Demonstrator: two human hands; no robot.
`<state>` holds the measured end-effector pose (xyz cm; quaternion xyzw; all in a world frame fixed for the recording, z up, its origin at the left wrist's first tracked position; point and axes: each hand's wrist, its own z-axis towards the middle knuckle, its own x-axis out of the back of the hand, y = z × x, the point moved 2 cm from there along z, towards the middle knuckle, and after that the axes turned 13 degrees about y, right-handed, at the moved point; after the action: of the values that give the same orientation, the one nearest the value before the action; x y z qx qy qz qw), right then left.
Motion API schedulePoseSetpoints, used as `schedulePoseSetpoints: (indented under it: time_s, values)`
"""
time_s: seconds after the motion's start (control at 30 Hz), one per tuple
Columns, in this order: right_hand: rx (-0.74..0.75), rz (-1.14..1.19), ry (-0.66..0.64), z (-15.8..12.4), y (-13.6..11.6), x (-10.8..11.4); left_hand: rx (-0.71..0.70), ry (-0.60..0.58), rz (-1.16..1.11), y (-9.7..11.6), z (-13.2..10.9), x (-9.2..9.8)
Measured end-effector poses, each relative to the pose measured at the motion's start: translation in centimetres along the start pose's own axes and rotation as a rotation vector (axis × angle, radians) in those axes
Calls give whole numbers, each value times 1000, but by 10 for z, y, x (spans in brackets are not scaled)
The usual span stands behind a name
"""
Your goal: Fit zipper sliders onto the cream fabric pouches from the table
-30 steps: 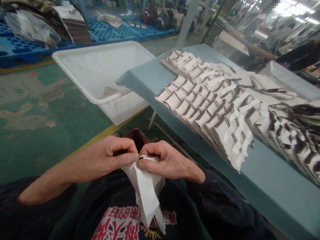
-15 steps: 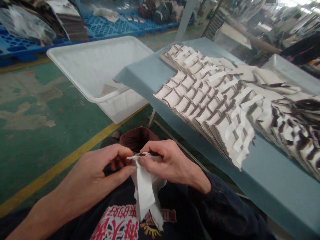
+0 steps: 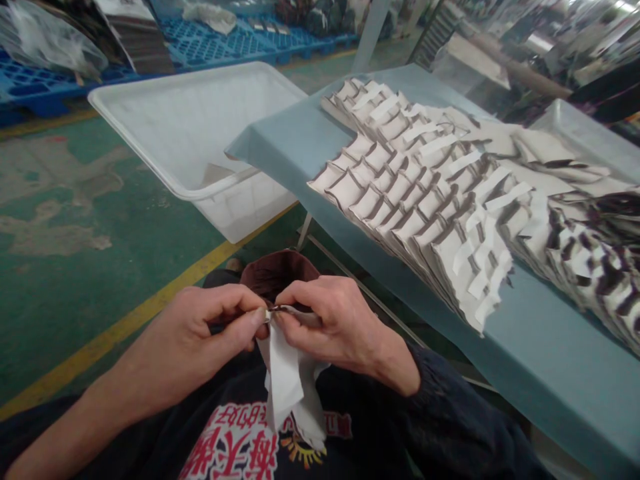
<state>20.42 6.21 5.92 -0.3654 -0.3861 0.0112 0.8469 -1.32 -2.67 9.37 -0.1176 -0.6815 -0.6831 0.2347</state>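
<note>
Over my lap hangs a white fabric piece (image 3: 286,377) with a dark inner edge at its top. My left hand (image 3: 215,330) pinches the top left corner of it between thumb and forefinger. Close beside, my right hand (image 3: 335,323) grips the upper edge, its thumb in front and its fingers curled behind. A white strip and a paler layer dangle below my fingertips. Just beyond the hands a dark maroon cloth (image 3: 277,270) lies open like a pouch; its lower part is hidden.
To the right, a blue-grey table (image 3: 540,340) carries overlapping rows of white, dark-edged fabric pieces (image 3: 400,193). A white plastic tub (image 3: 195,113) stands ahead on the green floor. Blue pallets (image 3: 210,47) with bagged goods lie behind it. A metal table leg (image 3: 304,232) is near my knees.
My left hand has moved slightly right and its thumb and forefinger have closed on the fabric's corner. The right hand keeps its hold.
</note>
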Motion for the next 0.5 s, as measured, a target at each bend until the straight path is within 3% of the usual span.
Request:
schedulePoseSetpoints:
  time_s: [0.23,0.5]
  values:
    - [5,76,72,-3,1,-6,227,-20,-269,-7,-3,-7]
    - [19,86,153,-11,2,-17,272,123,-369,-14,-17,-19]
